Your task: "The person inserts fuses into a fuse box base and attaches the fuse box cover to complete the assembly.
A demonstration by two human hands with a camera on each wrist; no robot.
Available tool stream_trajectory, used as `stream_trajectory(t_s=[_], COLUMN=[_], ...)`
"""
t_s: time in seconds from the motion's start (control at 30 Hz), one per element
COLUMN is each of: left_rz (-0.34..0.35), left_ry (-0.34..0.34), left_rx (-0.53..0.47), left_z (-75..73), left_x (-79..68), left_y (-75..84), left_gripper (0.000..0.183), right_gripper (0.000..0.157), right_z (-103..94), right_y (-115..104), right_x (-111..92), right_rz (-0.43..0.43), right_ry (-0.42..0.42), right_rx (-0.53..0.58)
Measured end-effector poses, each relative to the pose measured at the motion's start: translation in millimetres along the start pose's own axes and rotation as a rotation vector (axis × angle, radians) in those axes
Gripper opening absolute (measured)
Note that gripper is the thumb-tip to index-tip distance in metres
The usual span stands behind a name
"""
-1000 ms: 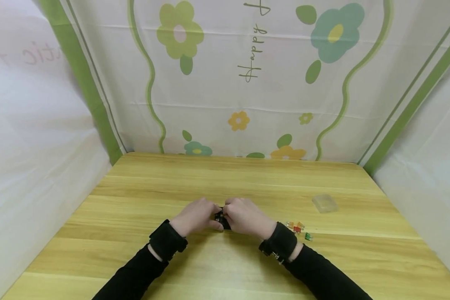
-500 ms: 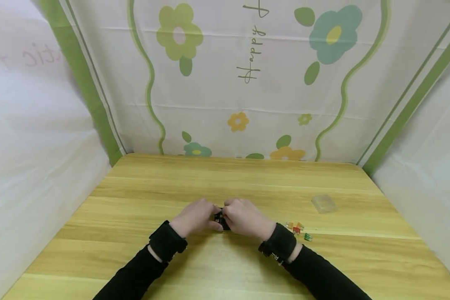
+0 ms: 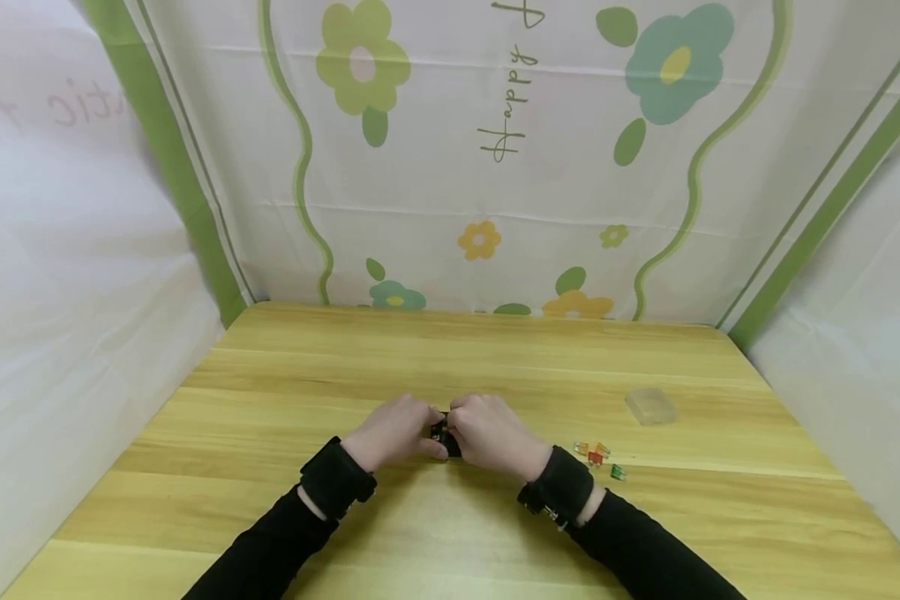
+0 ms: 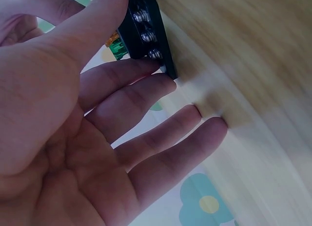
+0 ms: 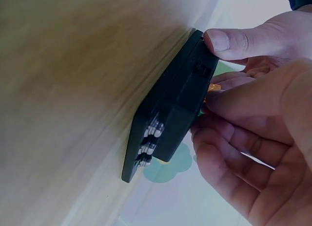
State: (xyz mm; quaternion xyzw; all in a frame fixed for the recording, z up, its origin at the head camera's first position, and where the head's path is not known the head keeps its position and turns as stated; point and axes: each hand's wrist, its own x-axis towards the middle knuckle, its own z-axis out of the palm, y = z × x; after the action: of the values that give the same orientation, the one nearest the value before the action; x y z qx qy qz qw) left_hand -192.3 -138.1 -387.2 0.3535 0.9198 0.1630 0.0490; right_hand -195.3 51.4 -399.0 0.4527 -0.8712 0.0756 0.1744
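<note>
Block [image 5: 168,106] gripped by L hand [image 3: 392,433], unmoved vs. 1 s ago; R hand's [image 3: 495,433] hold near fuses [image 4: 118,49] can't be told; little progress, prob.

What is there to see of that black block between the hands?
The block looks like black plastic: a raised body on a wider, flat base, with three shiny metal parts at one end. An orange piece and a green piece show at its top. It is low over the table; contact is unclear. The left hand grips it; the fingers of the right hand are at its top.
</note>
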Motion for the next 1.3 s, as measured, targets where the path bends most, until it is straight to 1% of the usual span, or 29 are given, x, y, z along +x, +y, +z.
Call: stream_trajectory(t_s=[0.13, 0.33, 0.43, 0.6, 0.87, 0.93, 1.1, 1.2, 1.3], left_rz=[-0.004, -0.002, 0.0, 0.017, 0.047, 0.052, 0.044, 0.038, 0.035], left_ry=[0.0, 0.003, 0.0, 0.006, 0.02, 0.021, 0.026, 0.034, 0.038], left_rx=[0.005, 0.002, 0.001, 0.008, 0.01, 0.011, 0.024, 0.038, 0.046], left_z=[-0.5, -0.6, -0.8, -1.2, -1.6, -1.5, -0.7, -1.3, -2.4], left_x=[0.6, 0.4, -0.2, -1.0, -0.8, -0.8, -1.0, -1.0, -1.0], left_y=[0.3, 0.3, 0.3, 0.7, -0.1, -0.3, -0.4, 0.8, 2.4], left_gripper=[0.019, 0.02, 0.019, 0.021, 0.021, 0.022, 0.023, 0.023, 0.024], right_gripper=[0.025, 0.029, 0.025, 0.017, 0.013, 0.014, 0.013, 0.012, 0.014], right_z=[-0.8, -0.4, -0.2, -2.8, -4.0, -3.1, 0.7, 1.6, 0.5], right_y=[-0.6, -1.1, 0.0, 2.1, 2.1, 0.6, -3.5, -5.1, -5.8], right_x=[0.3, 0.7, 0.6, -0.4, -0.4, 0.0, 1.0, 1.5, 2.3], right_rz=[0.011, 0.0, 0.004, 0.024, -0.002, -0.006, -0.012, -0.006, 0.002], right_ry=[0.002, 0.009, -0.013, -0.047, -0.019, -0.008, 0.006, -0.002, -0.019], right_rx=[0.004, -0.011, -0.003, 0.052, 0.084, 0.081, 0.026, -0.003, -0.005])
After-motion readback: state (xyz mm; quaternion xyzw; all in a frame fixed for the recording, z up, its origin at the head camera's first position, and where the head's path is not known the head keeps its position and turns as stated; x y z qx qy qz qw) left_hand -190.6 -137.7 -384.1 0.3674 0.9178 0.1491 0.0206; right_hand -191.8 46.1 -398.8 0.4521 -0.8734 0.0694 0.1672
